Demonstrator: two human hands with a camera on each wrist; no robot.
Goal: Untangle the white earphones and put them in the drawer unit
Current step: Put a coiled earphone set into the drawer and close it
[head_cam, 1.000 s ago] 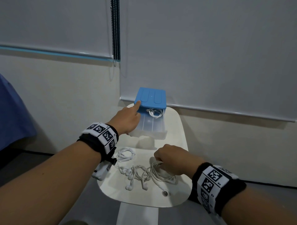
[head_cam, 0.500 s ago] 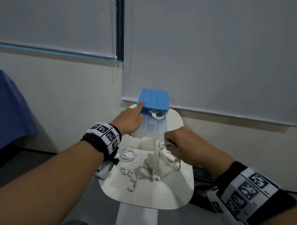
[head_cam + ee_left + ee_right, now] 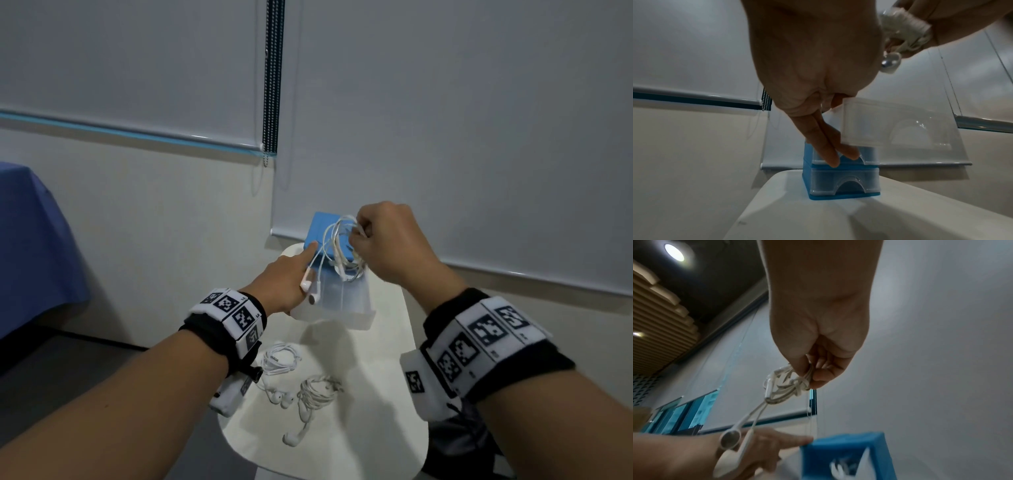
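White earphones (image 3: pixel 337 251), coiled, hang center frame above the open top drawer (image 3: pixel 337 301) of blue drawer unit (image 3: pixel 322 228); right hand (image 3: pixel 390 240) fingers pinch them. Left hand (image 3: pixel 284 284) steadies the unit, fingers straight, pressed together. Two more earphone sets (image 3: pixel 298 380) on table (image 3: pixel 383 394), lower center. No legible writing.

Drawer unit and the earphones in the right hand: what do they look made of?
Drawer unit: blue casing looks like matte opaque plastic, moulded ridges on top. Its pulled-out drawer seems frosted translucent plastic; the table shows through it faintly.
Earphones: glossy white hard-plastic buds with a metallic-looking grille; the cable looks like smooth rubbery sheathing, hanging in soft loops from the right hand. The exact polymers can't be told.
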